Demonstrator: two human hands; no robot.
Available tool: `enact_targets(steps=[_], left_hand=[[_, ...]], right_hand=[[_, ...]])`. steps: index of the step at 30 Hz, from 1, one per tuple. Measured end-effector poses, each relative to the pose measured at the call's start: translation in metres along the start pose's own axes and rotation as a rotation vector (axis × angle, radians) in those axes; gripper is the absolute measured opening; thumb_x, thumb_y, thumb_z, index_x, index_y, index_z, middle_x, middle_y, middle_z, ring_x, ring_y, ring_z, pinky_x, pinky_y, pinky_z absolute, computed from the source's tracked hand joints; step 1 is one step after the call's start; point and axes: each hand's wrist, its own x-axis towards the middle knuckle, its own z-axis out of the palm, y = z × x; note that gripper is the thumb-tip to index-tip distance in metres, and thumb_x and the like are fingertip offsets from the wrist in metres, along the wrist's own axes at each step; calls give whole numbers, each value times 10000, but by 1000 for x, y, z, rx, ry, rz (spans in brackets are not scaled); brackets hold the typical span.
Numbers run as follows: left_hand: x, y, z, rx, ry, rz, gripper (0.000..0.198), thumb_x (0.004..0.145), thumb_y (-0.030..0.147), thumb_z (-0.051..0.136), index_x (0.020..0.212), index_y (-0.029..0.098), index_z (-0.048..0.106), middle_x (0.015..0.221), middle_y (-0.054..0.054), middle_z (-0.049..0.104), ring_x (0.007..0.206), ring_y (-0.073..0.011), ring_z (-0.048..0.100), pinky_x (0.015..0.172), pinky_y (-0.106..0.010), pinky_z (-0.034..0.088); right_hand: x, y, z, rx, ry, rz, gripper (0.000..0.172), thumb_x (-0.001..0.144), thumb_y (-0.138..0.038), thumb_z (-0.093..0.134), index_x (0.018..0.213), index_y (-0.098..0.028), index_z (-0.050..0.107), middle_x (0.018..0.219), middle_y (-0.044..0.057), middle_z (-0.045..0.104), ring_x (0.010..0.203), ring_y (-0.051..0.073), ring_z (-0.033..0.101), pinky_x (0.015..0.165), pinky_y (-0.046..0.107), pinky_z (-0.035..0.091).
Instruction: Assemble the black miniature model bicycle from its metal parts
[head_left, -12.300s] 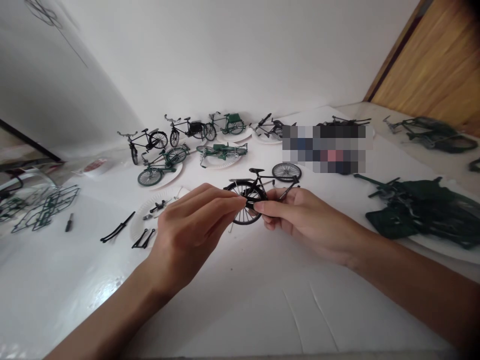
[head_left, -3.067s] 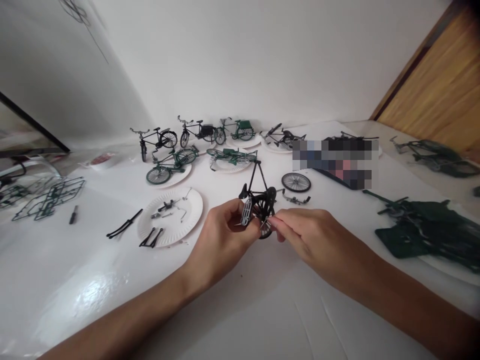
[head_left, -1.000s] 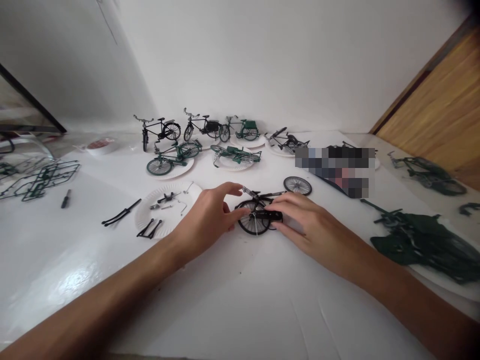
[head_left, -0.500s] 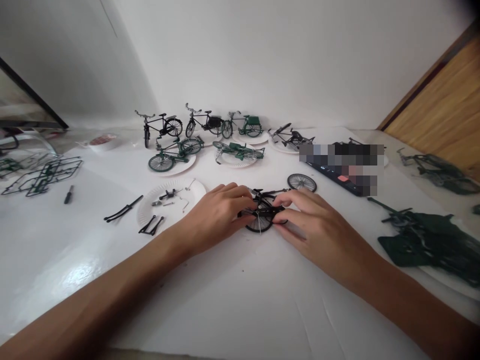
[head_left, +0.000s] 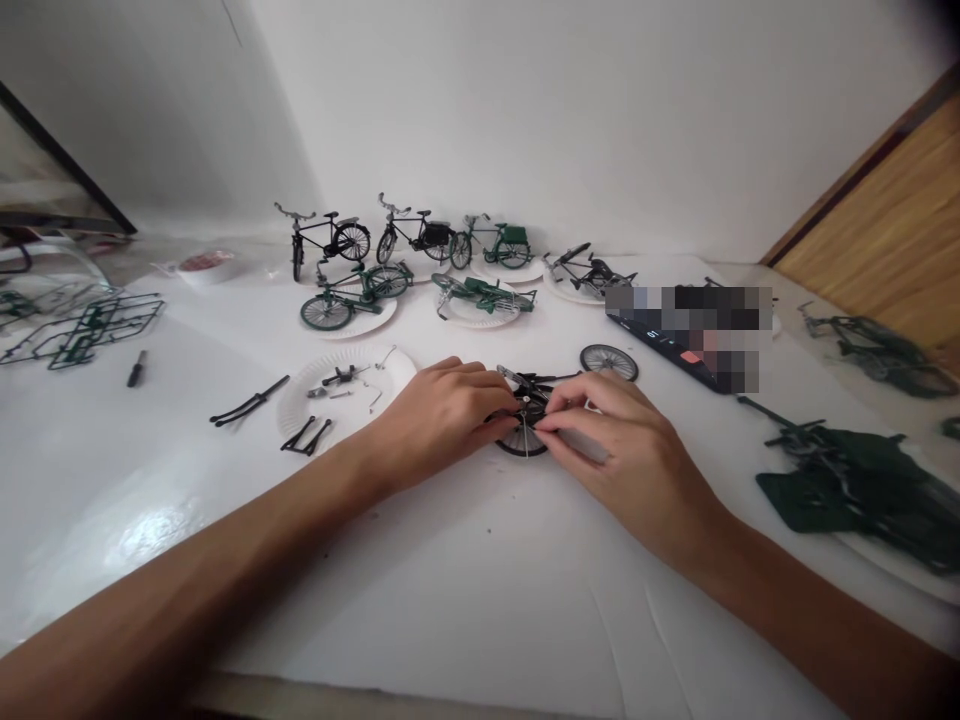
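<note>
Black model bicycle (head_left: 525,415) between two hands

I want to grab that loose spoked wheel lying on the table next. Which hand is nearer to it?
Right. The right hand lies just below the loose wheel, fingers on the black model bicycle; the left hand is beyond that bicycle.

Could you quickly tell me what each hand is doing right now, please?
Left hand: closed on the black model bike lying on the table.
Right hand: fingertips pinched at the bike's wheel hub.

white wall (head_left: 525,110), wooden panel (head_left: 885,230), white table (head_left: 450,600)
</note>
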Motion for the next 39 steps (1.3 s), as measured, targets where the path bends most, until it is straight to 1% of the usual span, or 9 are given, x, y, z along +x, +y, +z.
enact_targets(steps=[6, 16, 20, 25, 29, 31, 35, 37, 39], left_hand=[[0, 0, 3, -11, 39, -23, 153, 996, 261, 575, 1001, 183, 706, 1002, -18, 738, 904, -183, 661, 811, -319, 437], [3, 11, 10, -23, 46, -138, 219, 996, 256, 555, 950, 150, 741, 977, -47, 728, 925, -216, 662, 800, -326, 492], [3, 12, 11, -51, 69, -185, 214, 994, 264, 559, 955, 166, 746, 968, -34, 729, 914, -212, 663, 787, -327, 496], [1, 10, 11, -108, 94, -254, 189, 977, 263, 588, 917, 192, 752, 959, -15, 735, 904, -200, 669, 757, -315, 488], [1, 9, 10, -133, 100, -295, 173, 961, 262, 604, 880, 197, 744, 930, -9, 733, 870, -190, 662, 735, -313, 476], [1, 9, 10, -113, 85, -283, 161, 954, 249, 602, 875, 192, 730, 908, -11, 723, 861, -193, 648, 752, -325, 471], [2, 7, 10, -113, 69, -274, 131, 942, 231, 595, 880, 189, 702, 901, -9, 704, 877, -201, 626, 769, -338, 470], [3, 6, 9, -123, 59, -270, 130, 945, 233, 589, 886, 190, 696, 929, -11, 701, 897, -202, 628, 785, -344, 474], [2, 5, 7, -135, 58, -274, 102, 940, 231, 599, 925, 190, 692, 999, -14, 697, 918, -198, 636, 819, -354, 479]], right_hand=[[2, 1, 6, -36, 53, -41, 119, 880, -83, 663, 811, -180, 675, 917, 50, 642, 872, 198, 592, 824, 380, 471], [-2, -1, 11, -68, 83, 115, 99, 883, -144, 691, 828, -201, 750, 954, 52, 664, 938, 240, 605, 845, 439, 461], [-8, -6, 8, -23, -7, 153, 203, 953, -168, 578, 987, -228, 769, 1175, 77, 646, 1137, 273, 567, 968, 504, 447], [-18, -3, 2, 32, -157, 226, 395, 964, -149, 444, 1231, -293, 697, 1422, 60, 509, 1369, 281, 410, 1120, 574, 347], [-16, 7, -2, 119, -251, 312, 412, 972, -197, 427, 1251, -366, 679, 1519, -1, 432, 1453, 265, 336, 1178, 587, 276], [-12, 10, -2, 156, -234, 337, 370, 975, -228, 434, 1170, -380, 710, 1499, -20, 464, 1438, 258, 372, 1180, 578, 275], [-3, 15, 1, 197, -97, 405, 168, 934, -276, 547, 919, -309, 712, 1308, -6, 631, 1273, 244, 551, 1118, 508, 378], [1, 17, 2, 193, -55, 434, 54, 896, -277, 610, 901, -281, 663, 1231, 7, 673, 1197, 246, 602, 1079, 491, 414], [5, 20, 1, 171, -80, 434, 93, 874, -277, 643, 966, -278, 642, 1182, 13, 693, 1150, 251, 623, 1046, 492, 431]])
